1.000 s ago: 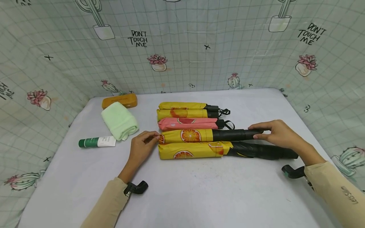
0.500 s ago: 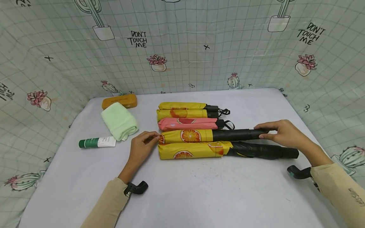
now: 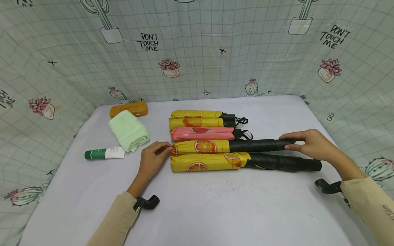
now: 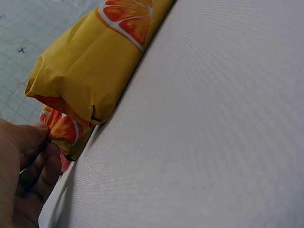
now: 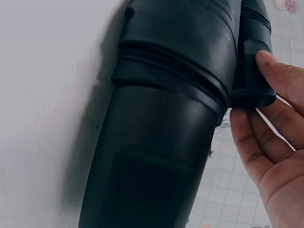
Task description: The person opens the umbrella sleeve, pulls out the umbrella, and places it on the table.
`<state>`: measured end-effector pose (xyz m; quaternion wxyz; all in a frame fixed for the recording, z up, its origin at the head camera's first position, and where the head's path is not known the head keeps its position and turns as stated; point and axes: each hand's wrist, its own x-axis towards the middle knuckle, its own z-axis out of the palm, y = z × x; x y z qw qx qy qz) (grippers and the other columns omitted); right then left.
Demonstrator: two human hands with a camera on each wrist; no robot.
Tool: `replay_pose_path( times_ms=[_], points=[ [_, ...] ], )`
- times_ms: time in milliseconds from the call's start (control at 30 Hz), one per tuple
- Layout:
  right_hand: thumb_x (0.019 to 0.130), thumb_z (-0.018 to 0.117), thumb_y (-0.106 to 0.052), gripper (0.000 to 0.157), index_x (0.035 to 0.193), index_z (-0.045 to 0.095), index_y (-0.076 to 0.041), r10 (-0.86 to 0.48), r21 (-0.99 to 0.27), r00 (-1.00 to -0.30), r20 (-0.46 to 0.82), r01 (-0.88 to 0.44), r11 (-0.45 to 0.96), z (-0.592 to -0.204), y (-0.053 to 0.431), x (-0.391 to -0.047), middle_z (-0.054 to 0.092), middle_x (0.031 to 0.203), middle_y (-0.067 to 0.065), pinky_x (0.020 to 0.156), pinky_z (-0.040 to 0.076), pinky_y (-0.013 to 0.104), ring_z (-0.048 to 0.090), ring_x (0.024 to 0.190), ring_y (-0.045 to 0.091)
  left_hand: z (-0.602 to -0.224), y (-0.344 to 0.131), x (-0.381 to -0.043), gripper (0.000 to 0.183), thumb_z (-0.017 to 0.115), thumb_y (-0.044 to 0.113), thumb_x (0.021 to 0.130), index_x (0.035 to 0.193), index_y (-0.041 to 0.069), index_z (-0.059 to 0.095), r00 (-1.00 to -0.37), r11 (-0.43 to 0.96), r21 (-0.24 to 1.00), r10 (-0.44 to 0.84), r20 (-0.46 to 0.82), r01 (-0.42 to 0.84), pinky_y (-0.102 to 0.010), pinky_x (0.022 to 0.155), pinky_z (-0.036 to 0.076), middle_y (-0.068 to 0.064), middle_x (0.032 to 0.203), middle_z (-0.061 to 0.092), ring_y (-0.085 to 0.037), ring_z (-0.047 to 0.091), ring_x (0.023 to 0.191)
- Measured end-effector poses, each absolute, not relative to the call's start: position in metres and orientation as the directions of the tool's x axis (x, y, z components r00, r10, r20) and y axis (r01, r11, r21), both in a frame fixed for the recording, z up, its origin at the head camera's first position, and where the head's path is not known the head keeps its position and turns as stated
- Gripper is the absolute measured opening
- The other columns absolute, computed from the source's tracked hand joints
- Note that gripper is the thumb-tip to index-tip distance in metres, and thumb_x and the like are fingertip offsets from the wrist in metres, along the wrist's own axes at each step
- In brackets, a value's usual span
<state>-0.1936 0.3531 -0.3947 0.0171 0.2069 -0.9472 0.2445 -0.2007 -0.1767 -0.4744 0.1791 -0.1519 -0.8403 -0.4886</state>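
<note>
Across the table lies a folded umbrella (image 3: 206,147) with yellow orange-slice fabric at its left and a long black part at its right. The left hand (image 3: 152,157) pinches the gathered tip of its yellow fabric (image 4: 65,127). At the far end the right hand (image 3: 314,145) holds the black end (image 5: 254,71) between thumb and fingers. In front of it lies a second yellow-and-black umbrella (image 3: 206,163), its black part wrinkled. Behind it rests a pink umbrella (image 3: 204,133) with a watermelon print.
Farther back are two short yellow umbrellas (image 3: 197,122) with black handles and straps. A green folded towel (image 3: 129,130), an orange-brown case (image 3: 130,108) and a green-and-white tube (image 3: 104,153) lie at the left. A printed cloth (image 3: 197,48) hangs behind the white table (image 3: 215,212).
The right hand has moved right with the black end, and the black part has drawn out longer from the yellow fabric. The left hand has stayed at the yellow tip.
</note>
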Motion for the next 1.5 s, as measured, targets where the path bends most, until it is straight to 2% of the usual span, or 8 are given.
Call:
replay_pose_path(
  times_ms=[333, 500, 600, 900, 967, 1167, 1400, 1500],
  points=[
    [0.089, 0.078, -0.017, 0.032, 0.12, 0.073, -0.011, -0.374, -0.446, -0.921, 0.11, -0.382, 0.81, -0.395, 0.363, -0.193, 0.071, 0.117, 0.014, 0.083, 0.054, 0.052, 0.066, 0.107, 0.038, -0.476, -0.176, -0.2, 0.009, 0.076, 0.013, 0.091, 0.098, 0.009, 0.077, -0.897, 0.488, 0.769, 0.074, 0.436, 0.414, -0.015, 0.072, 0.047, 0.0, 0.088, 0.07, -0.013, 0.063, 0.08],
    [0.089, 0.079, -0.02, 0.032, 0.12, 0.074, -0.015, -0.353, -0.442, -0.931, 0.095, -0.358, 0.823, -0.393, 0.368, -0.192, 0.071, 0.118, 0.012, 0.073, 0.053, 0.029, 0.063, 0.101, 0.007, -0.476, -0.176, -0.201, 0.009, 0.076, 0.012, 0.09, 0.099, 0.009, 0.077, -0.893, 0.486, 0.765, 0.078, 0.444, 0.423, -0.015, 0.071, 0.047, 0.0, 0.088, 0.07, -0.013, 0.063, 0.08],
    [0.089, 0.079, -0.02, 0.033, 0.121, 0.074, -0.015, -0.348, -0.452, -0.933, 0.09, -0.349, 0.821, -0.392, 0.371, -0.192, 0.071, 0.118, 0.013, 0.069, 0.05, 0.023, 0.056, 0.097, -0.006, -0.475, -0.177, -0.201, 0.009, 0.075, 0.011, 0.091, 0.099, 0.009, 0.077, -0.889, 0.48, 0.764, 0.081, 0.45, 0.43, -0.015, 0.072, 0.048, 0.0, 0.089, 0.07, -0.014, 0.063, 0.081],
    [0.089, 0.079, -0.022, 0.033, 0.12, 0.074, -0.015, -0.324, -0.447, -0.943, 0.072, -0.321, 0.835, -0.388, 0.376, -0.188, 0.071, 0.117, 0.011, 0.071, 0.049, 0.023, 0.051, 0.098, -0.014, -0.477, -0.176, -0.202, 0.009, 0.076, 0.011, 0.091, 0.099, 0.009, 0.077, -0.889, 0.491, 0.757, 0.081, 0.451, 0.43, -0.015, 0.071, 0.047, 0.0, 0.088, 0.07, -0.013, 0.063, 0.08],
    [0.089, 0.078, -0.023, 0.032, 0.12, 0.074, -0.016, -0.324, -0.437, -0.943, 0.075, -0.323, 0.84, -0.387, 0.377, -0.188, 0.072, 0.116, 0.009, 0.074, 0.051, 0.024, 0.054, 0.099, -0.01, -0.477, -0.176, -0.202, 0.009, 0.076, 0.011, 0.09, 0.099, 0.009, 0.077, -0.888, 0.49, 0.758, 0.081, 0.452, 0.43, -0.015, 0.071, 0.047, 0.0, 0.088, 0.07, -0.013, 0.063, 0.08],
    [0.089, 0.078, -0.022, 0.032, 0.12, 0.074, -0.014, -0.322, -0.408, -0.943, 0.087, -0.329, 0.852, -0.391, 0.388, -0.186, 0.072, 0.114, 0.011, 0.074, 0.053, 0.031, 0.067, 0.103, 0.023, -0.477, -0.176, -0.202, 0.009, 0.075, 0.012, 0.091, 0.1, 0.009, 0.077, -0.892, 0.493, 0.76, 0.081, 0.444, 0.423, -0.016, 0.071, 0.048, 0.0, 0.088, 0.07, -0.013, 0.063, 0.08],
    [0.089, 0.078, -0.023, 0.035, 0.122, 0.073, -0.013, -0.29, -0.407, -0.955, 0.068, -0.292, 0.866, -0.391, 0.396, -0.182, 0.071, 0.115, 0.015, 0.077, 0.053, 0.045, 0.066, 0.103, 0.024, -0.475, -0.177, -0.202, 0.01, 0.075, 0.014, 0.091, 0.1, 0.009, 0.077, -0.895, 0.496, 0.762, 0.08, 0.438, 0.417, -0.016, 0.073, 0.048, 0.0, 0.089, 0.07, -0.013, 0.063, 0.081],
    [0.089, 0.078, -0.024, 0.035, 0.122, 0.073, -0.013, -0.283, -0.424, -0.957, 0.063, -0.282, 0.86, -0.391, 0.399, -0.181, 0.071, 0.116, 0.016, 0.077, 0.053, 0.039, 0.063, 0.103, 0.009, -0.475, -0.178, -0.201, 0.01, 0.075, 0.013, 0.091, 0.1, 0.009, 0.077, -0.894, 0.492, 0.764, 0.076, 0.441, 0.418, -0.015, 0.073, 0.048, 0.0, 0.089, 0.07, -0.013, 0.063, 0.081]
  ],
)
